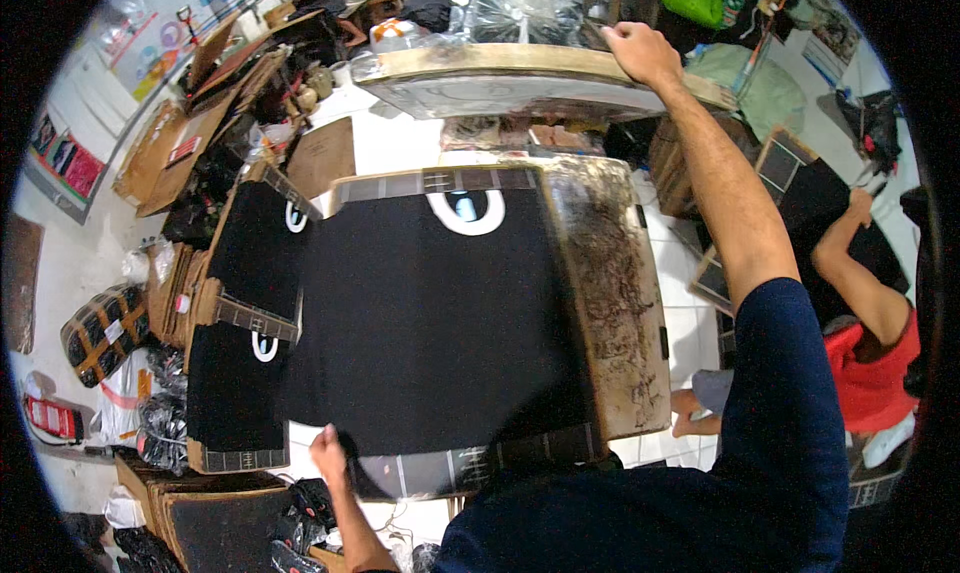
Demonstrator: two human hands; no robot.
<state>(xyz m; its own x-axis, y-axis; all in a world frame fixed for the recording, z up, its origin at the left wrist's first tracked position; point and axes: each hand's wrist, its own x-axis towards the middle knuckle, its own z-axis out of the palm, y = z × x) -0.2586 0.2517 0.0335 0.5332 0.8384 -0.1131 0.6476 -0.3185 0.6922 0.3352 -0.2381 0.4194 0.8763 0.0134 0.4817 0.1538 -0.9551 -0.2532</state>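
A large black cloth panel (430, 323) lies flat on a board in front of me, with a white ring-shaped print (490, 216) around a small light-blue patch near its far edge. My left hand (330, 455) is closed at the panel's near left corner, its fingertips at the cloth edge. Beyond the board, a wooden screen frame (480, 61) stands tilted up, its pale mesh side facing me. My right hand (648, 55), arm stretched far out, grips the frame's top edge near its right end. The fingers behind that edge are partly hidden.
On the left lie more black panels (240, 383) with similar white prints. A stained board strip (615, 303) borders the panel on the right. Another person in a red top (875, 373) works at far right beside black cloth. Cardboard (160, 163) and bags crowd the left.
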